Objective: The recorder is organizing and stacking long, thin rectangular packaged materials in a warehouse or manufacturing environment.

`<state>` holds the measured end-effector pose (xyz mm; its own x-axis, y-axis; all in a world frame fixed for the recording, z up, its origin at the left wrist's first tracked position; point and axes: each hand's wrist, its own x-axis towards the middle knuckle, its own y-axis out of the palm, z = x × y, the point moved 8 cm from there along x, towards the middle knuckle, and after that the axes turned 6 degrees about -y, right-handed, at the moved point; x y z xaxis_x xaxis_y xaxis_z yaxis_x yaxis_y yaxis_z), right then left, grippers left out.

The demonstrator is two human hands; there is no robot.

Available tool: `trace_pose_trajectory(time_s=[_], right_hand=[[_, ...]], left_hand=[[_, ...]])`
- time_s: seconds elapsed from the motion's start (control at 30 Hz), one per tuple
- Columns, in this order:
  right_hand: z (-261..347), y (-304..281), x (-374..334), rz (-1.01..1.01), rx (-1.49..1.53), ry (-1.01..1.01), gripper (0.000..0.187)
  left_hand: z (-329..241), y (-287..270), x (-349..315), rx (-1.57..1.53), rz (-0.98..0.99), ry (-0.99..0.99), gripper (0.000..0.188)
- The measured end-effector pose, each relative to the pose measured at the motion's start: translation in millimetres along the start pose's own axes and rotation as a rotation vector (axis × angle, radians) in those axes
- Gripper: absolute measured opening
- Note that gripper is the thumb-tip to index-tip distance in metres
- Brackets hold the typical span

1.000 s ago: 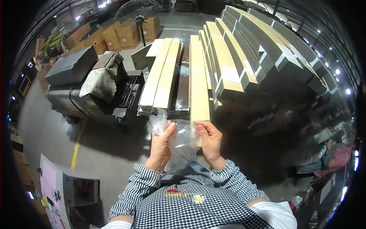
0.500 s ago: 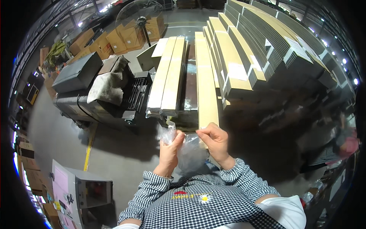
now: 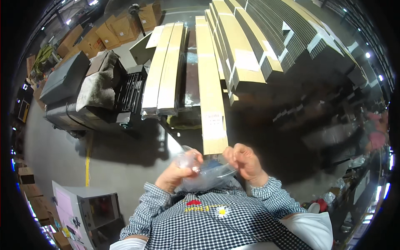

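Note:
A clear plastic bag [image 3: 208, 178] hangs between my two hands, just in front of my checked apron. My left hand [image 3: 176, 171] is closed around a bunched part of it. With fingertips pressed together, my right hand [image 3: 246, 162] grips the bag's edge on the other side. Just beyond my hands lies the near end of a long, narrow tan carton [image 3: 211, 96] with a white label. To its left, two similar long cartons [image 3: 166, 75] lie side by side, seemingly under clear film.
On the right rise tall stacks of flat cardboard [image 3: 250, 54] bound with white straps. A dark machine with a grey cloth [image 3: 98, 91] stands left. A grey cabinet [image 3: 89, 208] is at lower left. A person [image 3: 377, 133] shows blurred at the right edge.
My hands have moved slightly apart and lower, and the bag is now spread more widely between them. The whole view has shifted, bringing the near carton's label into sight.

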<state>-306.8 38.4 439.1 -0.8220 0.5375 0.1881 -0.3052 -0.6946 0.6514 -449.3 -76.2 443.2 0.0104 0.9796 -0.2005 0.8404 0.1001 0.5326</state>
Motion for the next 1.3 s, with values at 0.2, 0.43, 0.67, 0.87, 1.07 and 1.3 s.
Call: trace_pose_trajectory(time_s=[0.2,0.43,0.67,0.87,1.07,1.3], right_hand=[[-25,-46,-23,0.355,-1.323,0.226,0.015],[-28,-83,-11,0.201,-1.497,-0.058,0.008],[-39,-106,1,-0.301,-0.491,-0.089,0.007],[-30,-109,16,-0.389,-1.3,-0.263,0.005],[-34,-134,55,-0.598,-1.142,-0.302,0.012],[-68,-179,42,-0.35,-1.334,-0.108,0.008]], left_hand=[[64,-62,28,1.253,0.051,-0.202,0.024],[44,-51,61,1.519,0.036,0.022,0.026],[31,-56,81,0.469,0.096,-0.184,0.019],[49,-93,106,1.226,0.007,-0.172,0.022],[14,-99,126,1.075,-0.431,0.375,0.025],[-29,-79,144,1.044,-0.223,0.271,0.023]])
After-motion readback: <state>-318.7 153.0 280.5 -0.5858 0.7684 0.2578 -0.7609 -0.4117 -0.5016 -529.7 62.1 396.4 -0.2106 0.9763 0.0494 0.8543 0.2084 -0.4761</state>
